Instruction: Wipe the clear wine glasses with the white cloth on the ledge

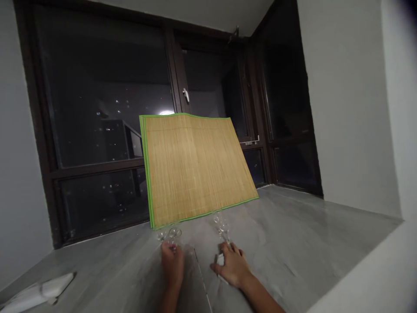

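My left hand [172, 263] is closed in a pinch at the near side of some small clear round glass-like pieces [175, 232]. What its fingertips hold is hard to make out, though something transparent shows at them. To its right, my right hand [233, 266] is curled over a small white block-like object [220, 260], thumb on the left side and fingers over the top. Just beyond those fingers lie more clear rounded pieces [222, 224]. Between the hands, a thin pale line or edge [202, 278] runs toward me along the grey surface.
A bamboo mat [198, 169] with green edging leans against the dark-framed window [104, 95] behind the pieces. On the grey marbled sill [276, 234], a white wrapped bundle [39, 292] lies at the lower left. Pale walls [352, 108] stand at both sides.
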Action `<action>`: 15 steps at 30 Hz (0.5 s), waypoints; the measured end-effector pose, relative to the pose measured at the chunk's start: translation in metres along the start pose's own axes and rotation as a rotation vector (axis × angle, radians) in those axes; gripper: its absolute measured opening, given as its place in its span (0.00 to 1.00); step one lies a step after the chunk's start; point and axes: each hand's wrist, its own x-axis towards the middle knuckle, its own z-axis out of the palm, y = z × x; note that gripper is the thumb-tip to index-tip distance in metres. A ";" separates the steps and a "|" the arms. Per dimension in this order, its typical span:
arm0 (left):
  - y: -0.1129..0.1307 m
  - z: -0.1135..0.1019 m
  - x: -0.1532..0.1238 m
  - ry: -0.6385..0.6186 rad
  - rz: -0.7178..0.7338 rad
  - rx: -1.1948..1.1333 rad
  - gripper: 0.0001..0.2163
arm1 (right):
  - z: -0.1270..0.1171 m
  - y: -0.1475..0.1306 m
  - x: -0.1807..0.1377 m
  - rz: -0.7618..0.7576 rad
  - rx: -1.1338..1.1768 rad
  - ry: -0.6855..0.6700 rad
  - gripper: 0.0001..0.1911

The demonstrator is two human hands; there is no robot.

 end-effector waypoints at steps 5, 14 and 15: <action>-0.002 0.005 -0.001 -0.006 0.078 0.108 0.16 | 0.002 0.000 0.008 0.008 -0.010 0.015 0.42; -0.004 0.012 -0.006 -0.056 0.170 0.113 0.17 | 0.006 0.005 0.001 -0.087 0.006 0.133 0.37; -0.004 0.013 -0.007 -0.065 0.180 0.114 0.17 | 0.006 0.005 0.000 -0.092 0.006 0.135 0.36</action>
